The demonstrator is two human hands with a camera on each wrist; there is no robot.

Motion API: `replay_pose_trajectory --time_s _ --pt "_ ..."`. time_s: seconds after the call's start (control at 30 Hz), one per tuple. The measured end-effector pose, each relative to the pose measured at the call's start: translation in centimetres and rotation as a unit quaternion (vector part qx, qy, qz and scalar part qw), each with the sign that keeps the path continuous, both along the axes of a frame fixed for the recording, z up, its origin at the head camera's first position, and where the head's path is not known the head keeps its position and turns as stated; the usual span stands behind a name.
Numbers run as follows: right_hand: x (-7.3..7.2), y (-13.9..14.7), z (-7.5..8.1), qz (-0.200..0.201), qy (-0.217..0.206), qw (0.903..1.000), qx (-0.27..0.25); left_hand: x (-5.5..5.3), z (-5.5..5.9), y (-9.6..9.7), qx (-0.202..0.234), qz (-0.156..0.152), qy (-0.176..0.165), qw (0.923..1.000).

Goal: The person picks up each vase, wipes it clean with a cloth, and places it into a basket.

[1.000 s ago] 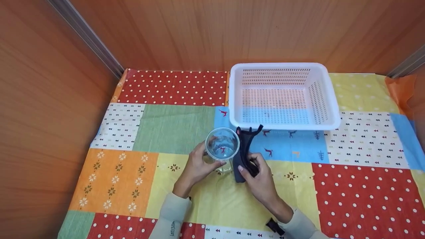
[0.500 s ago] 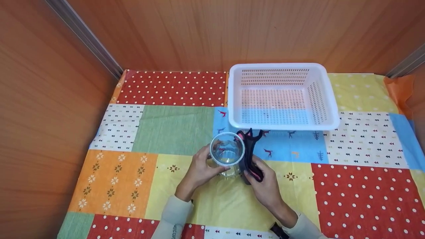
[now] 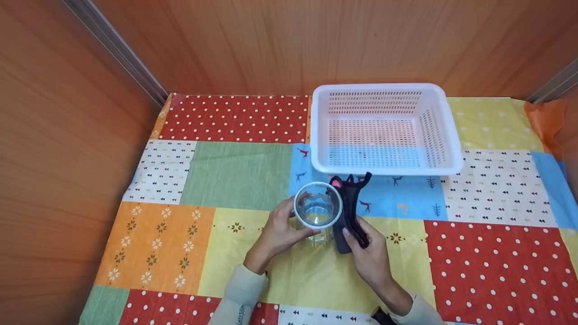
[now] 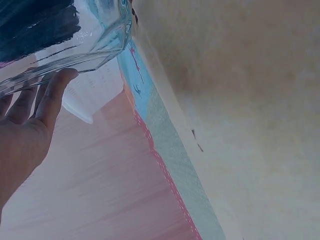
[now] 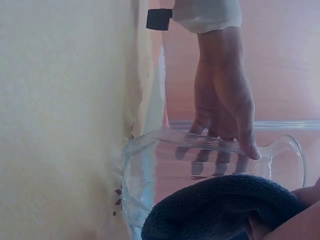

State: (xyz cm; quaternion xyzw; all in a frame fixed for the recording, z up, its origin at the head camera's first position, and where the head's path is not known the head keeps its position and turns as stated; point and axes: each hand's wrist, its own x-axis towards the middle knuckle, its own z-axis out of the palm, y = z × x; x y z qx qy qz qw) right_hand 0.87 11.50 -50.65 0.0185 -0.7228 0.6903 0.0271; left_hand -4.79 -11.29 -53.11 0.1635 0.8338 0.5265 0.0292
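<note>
A clear glass jar (image 3: 316, 217) with a flared rim stands upright over the yellow patch. My left hand (image 3: 278, 232) grips it from the left side, thumb in front and fingers around the far side. In my right hand (image 3: 371, 253) is a dark fuzzy cloth (image 3: 351, 212), pinched between thumb and fingers, with a bit of pink showing near its top. The cloth lies along the jar's right side. From the right wrist, the cloth (image 5: 215, 205) covers part of the jar (image 5: 145, 170), and the left fingers show through the glass.
Behind the hands stands a white perforated plastic basket (image 3: 451, 169), its near edge close to the cloth's top. A patchwork cloth (image 3: 244, 176) covers the table. Wood-grain panels (image 3: 253, 45) rise at the back and left.
Jar, cloth and both hands have shifted right and slightly nearer to me. The cloth's tilt against the jar's side has changed. The basket stays put.
</note>
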Motion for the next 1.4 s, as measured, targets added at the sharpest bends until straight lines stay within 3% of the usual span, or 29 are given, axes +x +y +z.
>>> replay_pose_trajectory --time_s 0.2,0.47,0.8,0.97,1.4 --pt "0.1 -0.1 0.3 -0.004 -0.007 0.9999 0.007 0.0 0.2 0.1 -0.006 0.001 -0.012 0.9999" --pt "0.3 -0.2 0.4 -0.020 0.017 0.9996 -0.006 0.0 0.0 0.1 -0.008 0.000 -0.006 1.0000" --pt "0.0 0.7 -0.9 0.055 0.105 0.9928 0.014 0.0 -0.2 0.1 -0.005 0.001 0.007 1.0000" --pt "-0.3 1.4 -1.4 0.084 0.103 0.9906 0.033 0.0 -0.1 0.1 -0.010 0.001 -0.005 0.9999" --pt "-1.3 3.6 -1.4 0.163 0.128 0.9783 -0.015 -0.1 -0.2 0.0 -0.003 -0.001 -0.011 0.9999"
